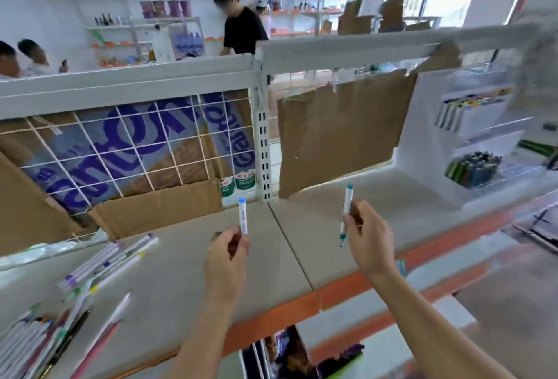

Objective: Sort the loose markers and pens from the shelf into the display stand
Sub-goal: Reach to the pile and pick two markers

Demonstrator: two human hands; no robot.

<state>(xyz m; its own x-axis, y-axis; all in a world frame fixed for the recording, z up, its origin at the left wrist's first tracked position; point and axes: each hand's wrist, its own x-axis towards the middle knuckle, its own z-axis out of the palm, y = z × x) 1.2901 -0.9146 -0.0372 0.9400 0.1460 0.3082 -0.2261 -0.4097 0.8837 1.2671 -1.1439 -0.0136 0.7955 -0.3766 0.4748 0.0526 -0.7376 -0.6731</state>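
Loose white-barrelled markers (102, 260) lie on the grey shelf (187, 270) to my left; the white tiered display stand (422, 149) sits far right, behind.

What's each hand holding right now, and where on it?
Left hand pinches a blue-capped marker at its lower end; right hand grips a teal-capped marker around mid-barrel.

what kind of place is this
Probably a shop being stocked: metal retail shelving with orange edge strips, a white display stand holding pens, and cardboard boxes on the far shelves.
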